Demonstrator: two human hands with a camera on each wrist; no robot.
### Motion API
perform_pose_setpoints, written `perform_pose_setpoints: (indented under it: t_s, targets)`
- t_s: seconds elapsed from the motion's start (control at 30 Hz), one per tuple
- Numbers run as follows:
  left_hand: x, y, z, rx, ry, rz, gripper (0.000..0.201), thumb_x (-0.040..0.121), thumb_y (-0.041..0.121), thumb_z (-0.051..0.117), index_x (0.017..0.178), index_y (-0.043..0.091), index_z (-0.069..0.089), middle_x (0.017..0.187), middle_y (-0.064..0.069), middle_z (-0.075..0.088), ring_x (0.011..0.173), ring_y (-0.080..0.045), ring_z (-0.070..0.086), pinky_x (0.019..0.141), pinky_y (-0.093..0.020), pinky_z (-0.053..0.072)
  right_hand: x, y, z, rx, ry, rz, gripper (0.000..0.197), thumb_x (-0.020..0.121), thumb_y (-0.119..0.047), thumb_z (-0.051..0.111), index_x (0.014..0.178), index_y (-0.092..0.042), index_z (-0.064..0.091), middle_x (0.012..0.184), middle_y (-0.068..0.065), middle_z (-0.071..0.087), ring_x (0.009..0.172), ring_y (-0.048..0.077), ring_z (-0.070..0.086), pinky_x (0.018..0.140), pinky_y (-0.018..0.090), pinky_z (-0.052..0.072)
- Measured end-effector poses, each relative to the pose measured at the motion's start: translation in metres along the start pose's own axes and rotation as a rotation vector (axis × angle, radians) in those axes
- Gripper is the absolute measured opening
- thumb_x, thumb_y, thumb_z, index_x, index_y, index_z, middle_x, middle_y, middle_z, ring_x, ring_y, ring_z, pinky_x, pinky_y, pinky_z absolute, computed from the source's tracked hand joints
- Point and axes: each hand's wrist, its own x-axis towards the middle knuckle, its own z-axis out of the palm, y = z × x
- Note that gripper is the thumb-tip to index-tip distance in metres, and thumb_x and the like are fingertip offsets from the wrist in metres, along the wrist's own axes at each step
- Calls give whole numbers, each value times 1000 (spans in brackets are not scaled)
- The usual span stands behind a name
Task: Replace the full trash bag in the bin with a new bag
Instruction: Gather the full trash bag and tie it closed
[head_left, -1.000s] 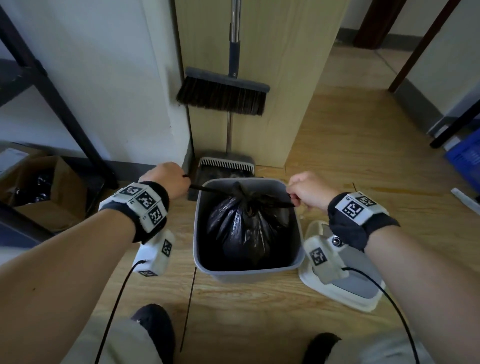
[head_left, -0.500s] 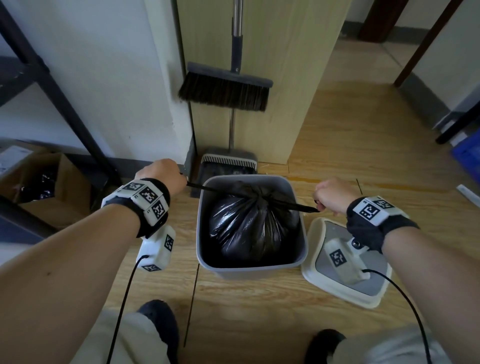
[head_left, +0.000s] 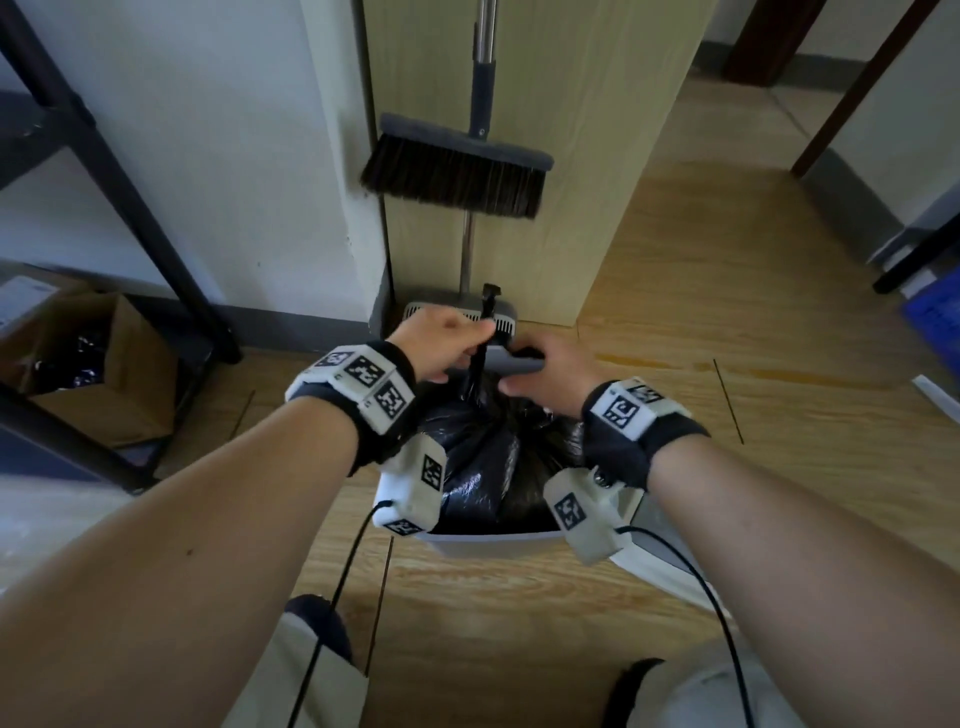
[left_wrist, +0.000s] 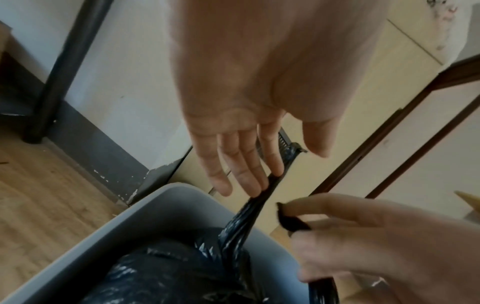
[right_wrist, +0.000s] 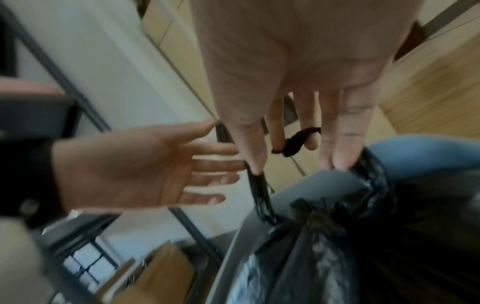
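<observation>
A grey bin (head_left: 488, 543) on the wooden floor holds a full black trash bag (head_left: 478, 467) with its neck gathered. Both hands meet over the bin's far rim. My left hand (head_left: 447, 343) has straight fingers (left_wrist: 241, 164); one twisted black tie strand (left_wrist: 262, 195) runs up past them, its end sticking up between index finger and thumb. My right hand (head_left: 540, 376) pinches the other tie end (left_wrist: 291, 220), which shows between its fingers (right_wrist: 296, 139), and its thumb touches the first strand (right_wrist: 259, 195). The bag (right_wrist: 324, 257) lies below both hands.
The bin's white lid (head_left: 654, 566) lies on the floor to the right. A broom (head_left: 457, 176) and dustpan (head_left: 501, 319) stand against the cabinet behind the bin. A cardboard box (head_left: 88, 374) and black shelf frame (head_left: 156, 234) are at left.
The hands, pulling the two tie strands apart sideways, have come together over the bin's far rim. The left strand now points up, and the left hand's fingers have straightened.
</observation>
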Motion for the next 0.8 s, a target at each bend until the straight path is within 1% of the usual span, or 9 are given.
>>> perform_pose_setpoints:
  t_s: [0.17,0.27,0.3,0.37,0.43,0.5,0.57,0.63,0.8]
  targets:
    - [2,-6,3,153,7,28,11,89,22,60,99,18,62,99,-9,62,90,-20,59,62,-23,48,6,0,30,-380,-407,28,92,73,-36,76,148,-17,27,151,4,38,137,21,39,108,31,37]
    - [3,-11,0,179,-11,-38,3,89,14,59,89,13,61,93,-13,60,85,-23,55,59,-24,45,7,7,35,-485,-435,73,90,71,-31,76,147,-16,29,142,5,48,129,23,48,100,33,44]
    - [3,-13,-1,199,-28,-75,5,89,14,59,88,10,62,92,-14,61,85,-23,56,61,-25,46,8,9,35,-525,-419,58,75,73,-27,73,139,-16,40,130,6,58,117,24,56,89,32,49]
    - [6,-16,-3,250,-63,-147,17,89,16,60,98,4,66,85,-10,64,84,-22,61,67,-27,49,10,11,34,-550,-369,35,18,78,-20,66,93,-13,61,87,5,63,78,21,60,64,29,45]
    - [9,-17,-3,308,-95,-184,25,89,17,58,106,0,66,78,-5,63,81,-19,61,64,-23,48,12,11,32,-511,-348,24,33,80,-15,61,57,-16,37,59,1,40,55,19,41,53,27,31]
    - [11,-16,-1,391,-114,-176,26,91,19,56,106,-1,65,88,-8,66,85,-20,60,61,-21,45,14,8,26,-442,-326,-6,40,80,-13,59,53,-17,29,56,-1,30,54,18,32,52,27,25]
    - [14,-15,-2,404,-85,-165,32,90,23,57,106,-3,64,99,-14,68,88,-23,61,69,-28,49,14,0,15,-379,-253,-7,23,81,-15,59,60,-18,52,62,-2,44,60,18,42,56,26,31]
    - [15,-12,-2,401,-36,-137,35,90,25,57,110,-2,64,96,-14,66,85,-23,59,75,-33,49,13,-4,5,-324,-223,-37,16,83,-17,62,96,-18,71,85,-1,62,77,16,54,66,26,39]
    - [14,-3,-2,425,25,-78,39,91,29,54,106,-5,65,79,-10,56,65,-19,50,61,-28,42,7,-6,-3,-259,-145,-47,30,81,-16,64,110,-17,70,105,2,68,88,18,58,77,28,47]
